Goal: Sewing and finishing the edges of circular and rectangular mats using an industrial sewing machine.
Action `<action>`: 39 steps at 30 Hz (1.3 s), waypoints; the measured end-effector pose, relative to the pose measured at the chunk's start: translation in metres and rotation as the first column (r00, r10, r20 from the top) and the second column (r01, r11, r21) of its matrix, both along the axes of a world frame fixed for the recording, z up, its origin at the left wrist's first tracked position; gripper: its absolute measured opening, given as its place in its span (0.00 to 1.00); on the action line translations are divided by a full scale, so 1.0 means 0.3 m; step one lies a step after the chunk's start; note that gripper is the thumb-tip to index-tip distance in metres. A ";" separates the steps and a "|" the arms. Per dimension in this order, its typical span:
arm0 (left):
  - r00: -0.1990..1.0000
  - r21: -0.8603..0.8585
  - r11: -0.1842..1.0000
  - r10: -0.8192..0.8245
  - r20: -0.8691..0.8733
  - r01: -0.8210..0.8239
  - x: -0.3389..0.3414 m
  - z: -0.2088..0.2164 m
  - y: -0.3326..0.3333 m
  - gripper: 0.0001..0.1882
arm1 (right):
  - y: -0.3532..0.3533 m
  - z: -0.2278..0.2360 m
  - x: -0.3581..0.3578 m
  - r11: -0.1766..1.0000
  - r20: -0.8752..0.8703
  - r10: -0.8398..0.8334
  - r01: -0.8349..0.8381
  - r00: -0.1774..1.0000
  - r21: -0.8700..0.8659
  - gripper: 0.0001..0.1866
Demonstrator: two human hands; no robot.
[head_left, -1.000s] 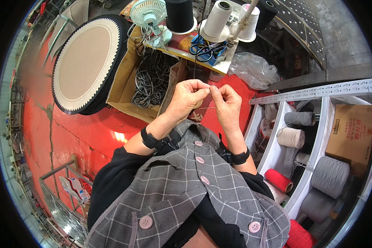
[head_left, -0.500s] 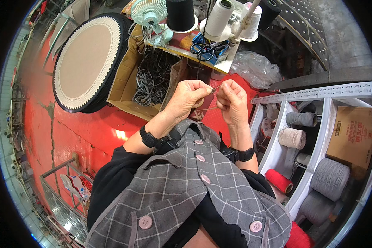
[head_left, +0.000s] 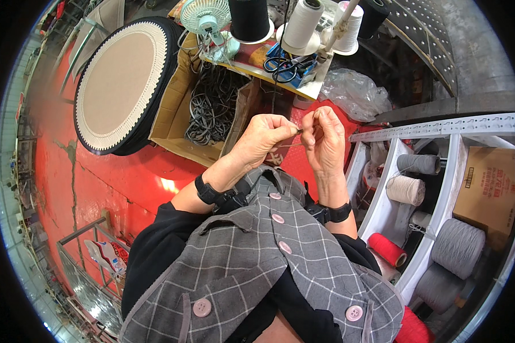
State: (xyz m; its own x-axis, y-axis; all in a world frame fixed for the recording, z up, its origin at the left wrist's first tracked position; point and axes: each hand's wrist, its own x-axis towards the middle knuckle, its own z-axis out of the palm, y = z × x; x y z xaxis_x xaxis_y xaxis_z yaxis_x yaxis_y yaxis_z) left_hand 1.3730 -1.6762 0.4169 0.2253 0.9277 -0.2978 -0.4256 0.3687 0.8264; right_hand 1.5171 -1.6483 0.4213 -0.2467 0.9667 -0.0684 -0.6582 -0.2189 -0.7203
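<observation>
Left hand (head_left: 263,137): your thumb and fingers pinch together on a small dark piece (head_left: 298,131).
Right hand (head_left: 327,140): fingers curled just beside it; I cannot tell whether they grip anything.
Thin strand (head_left: 292,145): spans between your hands; best kept lightly taut.
Cardboard box (head_left: 173,111): beyond your left hand, beside the table (head_left: 318,84).

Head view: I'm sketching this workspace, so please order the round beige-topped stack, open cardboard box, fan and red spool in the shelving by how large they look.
1. Round beige-topped stack
2. Open cardboard box
3. Fan
4. Red spool
</observation>
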 end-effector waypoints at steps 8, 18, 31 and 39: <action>0.999 0.016 0.999 -0.047 0.015 0.046 0.008 -0.016 -0.009 0.07 | 0.001 -0.010 0.020 0.999 -0.028 0.022 -0.021 0.999 0.029 0.07; 0.989 0.125 0.989 0.058 0.136 -0.075 -0.011 0.012 -0.005 0.12 | -0.040 -0.038 0.005 0.951 0.500 -0.288 0.181 0.816 0.252 0.05; 0.975 -0.017 0.995 0.102 0.199 -0.101 -0.038 -0.054 0.005 0.09 | -0.081 0.031 -0.010 0.921 0.715 -0.292 -0.014 0.636 0.389 0.05; 0.967 -0.043 0.997 0.078 0.242 -0.070 -0.047 -0.044 0.009 0.10 | -0.081 0.016 0.007 0.869 0.722 -0.351 -0.080 0.596 0.489 0.06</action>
